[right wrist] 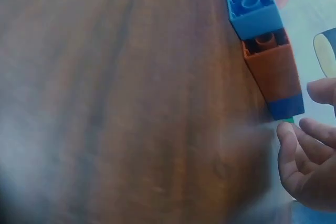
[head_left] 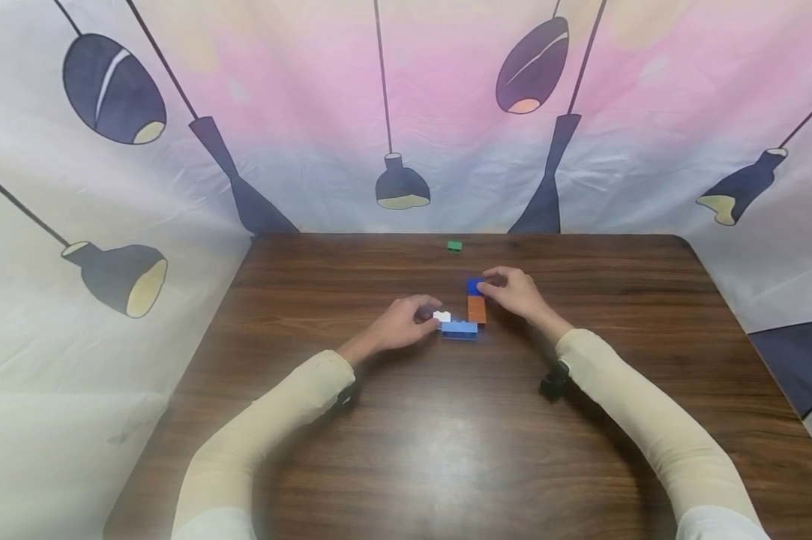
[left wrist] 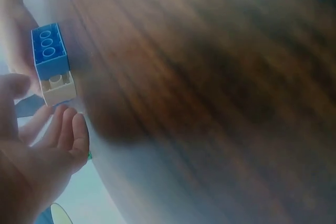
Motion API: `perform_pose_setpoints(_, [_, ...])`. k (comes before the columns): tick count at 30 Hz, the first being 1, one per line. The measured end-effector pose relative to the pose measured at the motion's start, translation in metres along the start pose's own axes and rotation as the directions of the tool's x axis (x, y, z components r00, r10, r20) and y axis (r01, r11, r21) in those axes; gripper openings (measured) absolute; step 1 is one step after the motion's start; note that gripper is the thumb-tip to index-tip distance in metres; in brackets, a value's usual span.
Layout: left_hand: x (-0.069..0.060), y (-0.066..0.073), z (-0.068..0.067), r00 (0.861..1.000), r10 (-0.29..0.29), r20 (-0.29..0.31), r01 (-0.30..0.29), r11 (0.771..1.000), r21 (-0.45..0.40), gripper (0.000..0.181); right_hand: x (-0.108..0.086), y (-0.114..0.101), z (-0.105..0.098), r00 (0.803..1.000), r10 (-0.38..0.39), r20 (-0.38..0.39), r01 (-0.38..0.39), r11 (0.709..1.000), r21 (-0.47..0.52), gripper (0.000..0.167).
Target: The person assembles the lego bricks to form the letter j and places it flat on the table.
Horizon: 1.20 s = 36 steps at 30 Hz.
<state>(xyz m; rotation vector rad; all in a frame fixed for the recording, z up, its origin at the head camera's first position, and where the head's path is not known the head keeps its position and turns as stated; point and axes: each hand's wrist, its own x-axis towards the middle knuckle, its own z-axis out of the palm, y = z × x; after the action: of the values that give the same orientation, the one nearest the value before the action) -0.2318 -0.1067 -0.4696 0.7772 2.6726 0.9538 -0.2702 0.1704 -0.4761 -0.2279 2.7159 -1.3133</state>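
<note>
A light blue brick (head_left: pixel 459 331) lies on the table with its hollow side toward me. Behind its left end is a white brick (head_left: pixel 441 316); behind its right end, an orange brick (head_left: pixel 476 310) with a dark blue brick (head_left: pixel 474 286) at the far end. My left hand (head_left: pixel 403 321) is beside the white brick, fingers loosely bent and thumb apart from them in the left wrist view. At the dark blue brick is my right hand (head_left: pixel 516 292), its thumb overlapping that brick in the head view. The right wrist view shows its fingers (right wrist: pixel 289 153) spread and relaxed.
A small green brick (head_left: pixel 454 246) sits near the far edge of the brown wooden table (head_left: pixel 406 450). Beyond that edge hangs a cloth backdrop (head_left: pixel 338 120) printed with lamps. Dark wrist cameras, such as the right one (head_left: pixel 554 379), hang under both forearms.
</note>
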Motion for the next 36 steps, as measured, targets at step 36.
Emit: perform_pose_setpoints(36, [0.0,-0.005,0.003,0.995,0.098,0.001,-0.098,0.995,-0.02,0.038,0.098,-0.031,0.006,0.986,-0.164,0.015,0.163,0.953,-0.256,0.043])
